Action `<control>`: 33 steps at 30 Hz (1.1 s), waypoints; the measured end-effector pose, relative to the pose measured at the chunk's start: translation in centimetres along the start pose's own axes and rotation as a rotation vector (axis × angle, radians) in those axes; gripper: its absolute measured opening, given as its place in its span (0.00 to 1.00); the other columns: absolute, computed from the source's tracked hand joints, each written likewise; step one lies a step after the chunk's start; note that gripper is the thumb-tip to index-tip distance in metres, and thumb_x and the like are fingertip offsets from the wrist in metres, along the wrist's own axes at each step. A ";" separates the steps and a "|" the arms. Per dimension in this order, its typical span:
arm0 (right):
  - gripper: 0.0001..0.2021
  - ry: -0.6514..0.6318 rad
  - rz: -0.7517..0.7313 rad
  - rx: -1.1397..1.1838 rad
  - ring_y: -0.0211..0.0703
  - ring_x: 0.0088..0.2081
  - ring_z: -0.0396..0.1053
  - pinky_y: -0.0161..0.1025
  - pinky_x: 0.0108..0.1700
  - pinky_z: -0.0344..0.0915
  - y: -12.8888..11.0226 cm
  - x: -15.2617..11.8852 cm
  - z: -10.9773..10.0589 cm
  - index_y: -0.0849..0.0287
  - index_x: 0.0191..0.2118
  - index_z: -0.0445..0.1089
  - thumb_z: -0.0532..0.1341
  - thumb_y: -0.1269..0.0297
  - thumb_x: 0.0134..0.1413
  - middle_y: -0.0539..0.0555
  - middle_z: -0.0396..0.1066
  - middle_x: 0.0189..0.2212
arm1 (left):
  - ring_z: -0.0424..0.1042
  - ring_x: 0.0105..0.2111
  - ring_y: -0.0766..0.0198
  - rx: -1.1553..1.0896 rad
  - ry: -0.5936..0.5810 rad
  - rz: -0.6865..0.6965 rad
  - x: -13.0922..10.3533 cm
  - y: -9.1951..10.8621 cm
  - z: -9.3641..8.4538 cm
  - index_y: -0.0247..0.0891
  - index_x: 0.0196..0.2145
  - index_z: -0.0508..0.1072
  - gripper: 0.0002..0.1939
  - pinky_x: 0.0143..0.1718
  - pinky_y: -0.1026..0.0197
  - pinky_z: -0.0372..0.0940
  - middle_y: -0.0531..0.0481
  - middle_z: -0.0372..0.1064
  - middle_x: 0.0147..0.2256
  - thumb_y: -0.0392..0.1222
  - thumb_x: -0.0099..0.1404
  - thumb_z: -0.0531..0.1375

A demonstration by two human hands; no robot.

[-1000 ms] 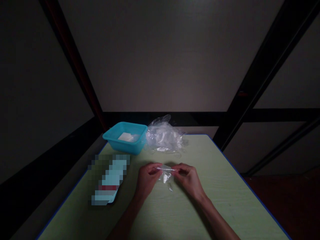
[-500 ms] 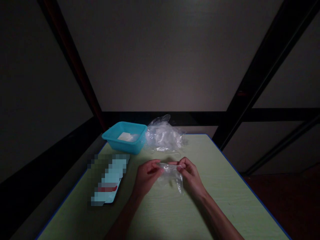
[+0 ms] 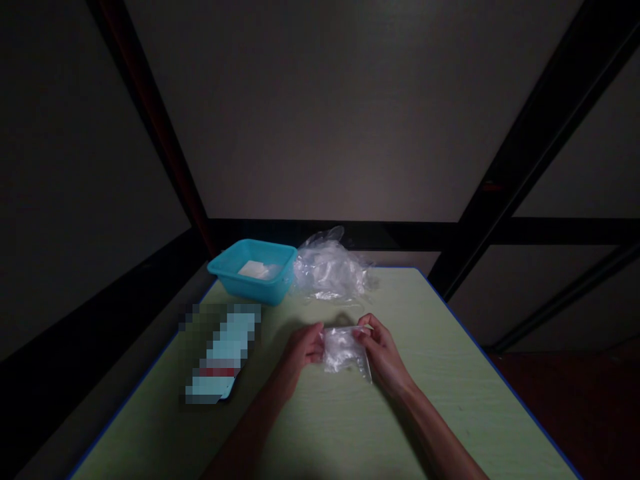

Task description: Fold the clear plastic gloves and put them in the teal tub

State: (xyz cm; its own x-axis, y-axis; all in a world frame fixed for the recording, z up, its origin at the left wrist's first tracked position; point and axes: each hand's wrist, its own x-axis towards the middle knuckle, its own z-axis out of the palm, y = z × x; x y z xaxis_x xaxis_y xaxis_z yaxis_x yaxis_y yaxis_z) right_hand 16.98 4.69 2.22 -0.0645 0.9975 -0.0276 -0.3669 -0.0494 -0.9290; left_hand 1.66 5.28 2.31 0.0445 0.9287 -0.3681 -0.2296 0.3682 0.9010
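A small clear plastic bag (image 3: 343,352) is stretched between my two hands, just above the front middle of the table. My right hand (image 3: 384,352) pinches its upper right corner between thumb and fingers. At the bag's left edge, the fingers of my left hand (image 3: 303,348) are curled and closed on the film. The bag's lower edge hangs loose, with a stiffer-looking strip on the right side. Whether anything lies inside the bag, I cannot tell.
A turquoise plastic basket (image 3: 253,289) holding white pieces stands at the back left of the pale green table (image 3: 440,400). Beside it lies a crumpled heap of clear plastic (image 3: 333,270). A blurred-out, light blue flat object (image 3: 227,347) rests at the left. Behind the table rises a wall.
My left hand has shifted its grip down along the bag's left edge. The bag looks flatter and whiter, its bottom drawn up a little. The right hand keeps its hold.
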 end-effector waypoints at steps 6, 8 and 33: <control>0.16 -0.010 0.001 -0.023 0.30 0.17 0.51 0.29 0.21 0.45 0.0 0.0 0.3 0.57 0.23 0.57 0.67 0.60 0.35 0.40 0.57 0.13 | 0.65 0.21 0.67 0.038 -0.036 0.103 -1.1 -0.1 0.1 0.34 0.21 0.69 0.13 0.24 0.67 0.56 0.55 0.65 0.19 0.42 0.38 0.67; 0.16 -0.013 0.010 -0.023 0.30 0.17 0.52 0.29 0.21 0.46 0.0 0.0 0.2 0.57 0.23 0.57 0.67 0.59 0.36 0.41 0.58 0.14 | 0.64 0.21 0.67 0.043 -0.048 0.117 -1.2 -0.2 0.1 0.33 0.20 0.69 0.12 0.23 0.67 0.55 0.55 0.64 0.17 0.41 0.38 0.67; 0.19 0.045 0.054 -0.047 0.31 0.16 0.56 0.30 0.21 0.51 -0.6 0.0 -0.2 0.57 0.28 0.59 0.69 0.61 0.30 0.44 0.67 0.16 | 0.70 0.25 0.61 0.005 -0.016 0.035 -1.0 0.3 0.3 0.33 0.28 0.73 0.19 0.23 0.65 0.63 0.51 0.70 0.24 0.42 0.36 0.68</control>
State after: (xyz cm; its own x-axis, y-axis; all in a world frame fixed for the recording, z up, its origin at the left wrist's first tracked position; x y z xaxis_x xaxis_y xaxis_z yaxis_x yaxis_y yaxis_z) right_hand 17.41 4.71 2.73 -0.0411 0.9948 -0.0932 -0.3199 -0.1014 -0.9420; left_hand 1.80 4.43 2.98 0.0519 0.9415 -0.3329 -0.2264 0.3358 0.9143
